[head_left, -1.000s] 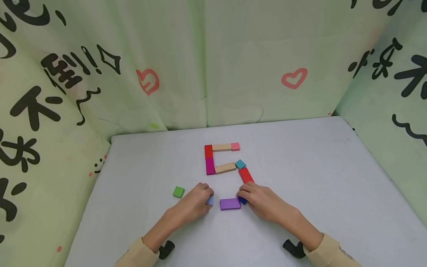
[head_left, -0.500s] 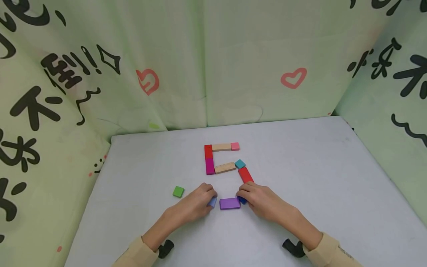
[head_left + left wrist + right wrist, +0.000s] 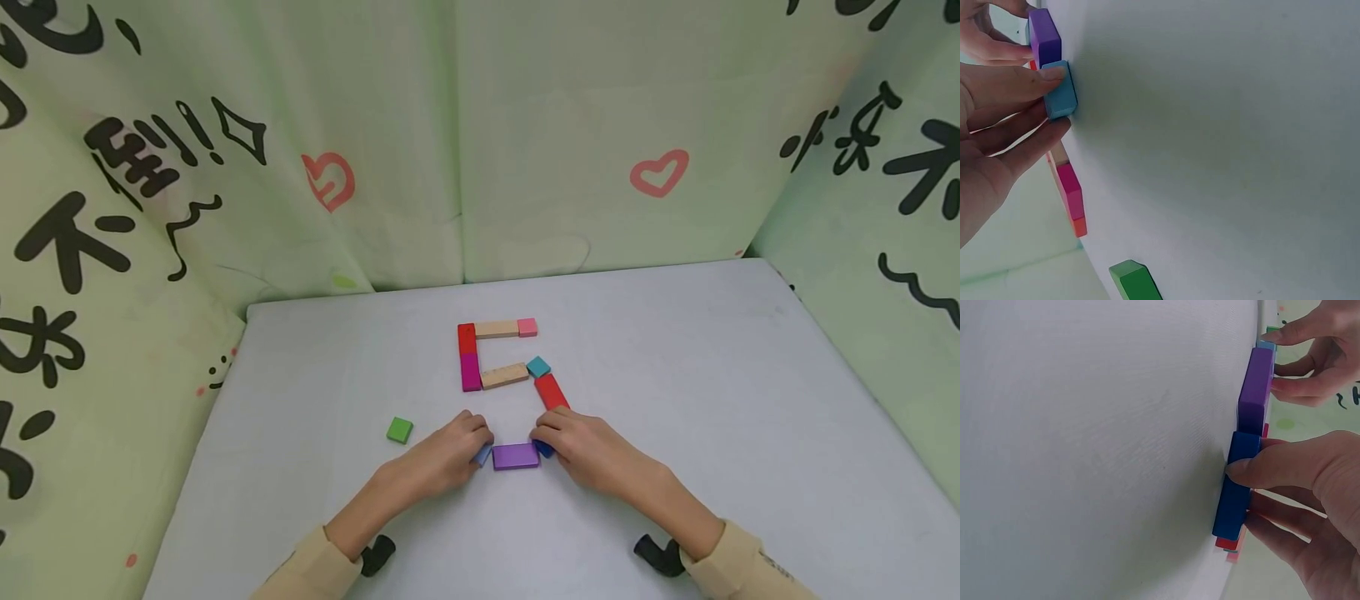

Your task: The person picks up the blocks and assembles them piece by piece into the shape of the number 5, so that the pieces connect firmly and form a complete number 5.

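My left hand (image 3: 456,448) pinches a light blue block (image 3: 1060,91) between thumb and fingers, at the left end of a purple block (image 3: 516,457). My right hand (image 3: 587,450) holds a dark blue block (image 3: 1235,490) at the purple block's right end, its thumb on the near face. Past the right fingers a red block (image 3: 551,391) slants up to a small teal block (image 3: 538,367). A wooden block (image 3: 505,377) leads left from there to a magenta block (image 3: 470,372). Above that stand another red block (image 3: 467,338), a second wooden block (image 3: 497,329) and a pink block (image 3: 527,327).
A green block (image 3: 400,430) lies apart, left of the left hand. The blocks lie on a white table (image 3: 697,375) whose back edge meets a pale green curtain (image 3: 540,167) with printed marks. Black wrist straps or mounts show by both sleeves.
My left hand has slid right with the light blue block, turning it to slant and bringing it up to the purple block's left end. The right hand stays in place.
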Demonstrator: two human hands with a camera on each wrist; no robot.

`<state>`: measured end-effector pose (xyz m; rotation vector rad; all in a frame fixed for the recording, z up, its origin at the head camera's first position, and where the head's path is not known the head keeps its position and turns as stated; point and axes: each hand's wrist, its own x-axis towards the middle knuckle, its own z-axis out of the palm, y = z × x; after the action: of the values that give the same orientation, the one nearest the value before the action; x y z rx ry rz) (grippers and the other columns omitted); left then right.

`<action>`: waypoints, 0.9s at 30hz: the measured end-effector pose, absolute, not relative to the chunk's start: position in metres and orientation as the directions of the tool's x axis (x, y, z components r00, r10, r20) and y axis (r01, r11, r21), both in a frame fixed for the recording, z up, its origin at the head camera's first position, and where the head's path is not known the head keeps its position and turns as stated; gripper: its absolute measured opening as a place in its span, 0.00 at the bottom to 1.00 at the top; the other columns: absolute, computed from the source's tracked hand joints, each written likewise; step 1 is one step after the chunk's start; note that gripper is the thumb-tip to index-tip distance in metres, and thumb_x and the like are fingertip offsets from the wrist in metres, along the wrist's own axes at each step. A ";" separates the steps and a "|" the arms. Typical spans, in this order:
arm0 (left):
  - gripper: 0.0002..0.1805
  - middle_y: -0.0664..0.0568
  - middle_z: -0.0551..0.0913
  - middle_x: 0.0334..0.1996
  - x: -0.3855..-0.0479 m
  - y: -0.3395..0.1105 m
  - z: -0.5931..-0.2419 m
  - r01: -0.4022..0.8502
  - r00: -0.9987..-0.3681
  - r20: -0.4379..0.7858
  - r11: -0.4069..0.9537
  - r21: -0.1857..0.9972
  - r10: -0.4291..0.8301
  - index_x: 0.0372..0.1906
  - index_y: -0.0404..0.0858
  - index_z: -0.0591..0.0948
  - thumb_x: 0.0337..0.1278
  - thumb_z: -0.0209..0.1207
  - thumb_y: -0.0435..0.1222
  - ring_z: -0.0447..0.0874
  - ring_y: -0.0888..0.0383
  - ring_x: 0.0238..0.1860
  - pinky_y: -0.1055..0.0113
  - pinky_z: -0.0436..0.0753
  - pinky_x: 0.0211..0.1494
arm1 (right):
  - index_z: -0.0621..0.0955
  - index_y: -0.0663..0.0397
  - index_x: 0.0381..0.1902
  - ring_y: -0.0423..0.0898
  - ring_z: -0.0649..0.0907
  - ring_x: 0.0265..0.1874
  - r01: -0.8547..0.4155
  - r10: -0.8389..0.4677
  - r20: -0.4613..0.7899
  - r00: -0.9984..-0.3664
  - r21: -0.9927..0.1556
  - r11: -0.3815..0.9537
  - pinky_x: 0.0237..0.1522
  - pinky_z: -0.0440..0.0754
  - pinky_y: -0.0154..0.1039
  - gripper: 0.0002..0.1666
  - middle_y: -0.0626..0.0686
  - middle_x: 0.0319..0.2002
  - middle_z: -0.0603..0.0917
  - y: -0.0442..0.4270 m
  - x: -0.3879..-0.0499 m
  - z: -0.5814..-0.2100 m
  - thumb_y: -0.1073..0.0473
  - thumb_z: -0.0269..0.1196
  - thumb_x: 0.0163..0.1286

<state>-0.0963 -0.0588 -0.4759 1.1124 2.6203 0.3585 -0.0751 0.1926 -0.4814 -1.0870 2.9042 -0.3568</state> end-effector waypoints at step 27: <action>0.17 0.50 0.84 0.52 -0.095 -0.058 -0.477 0.636 -0.673 -0.188 0.689 0.348 0.716 0.55 0.38 0.84 0.62 0.69 0.31 0.77 0.57 0.53 0.69 0.82 0.59 | 0.87 0.55 0.48 0.47 0.85 0.49 -0.642 -0.645 0.064 -0.761 -0.211 0.737 0.52 0.87 0.44 0.18 0.51 0.48 0.86 0.192 -0.075 -0.483 0.68 0.75 0.59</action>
<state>-0.0953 -0.0577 -0.4765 1.0681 2.5925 0.3654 -0.0750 0.1919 -0.4827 -1.0804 2.9150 -0.3469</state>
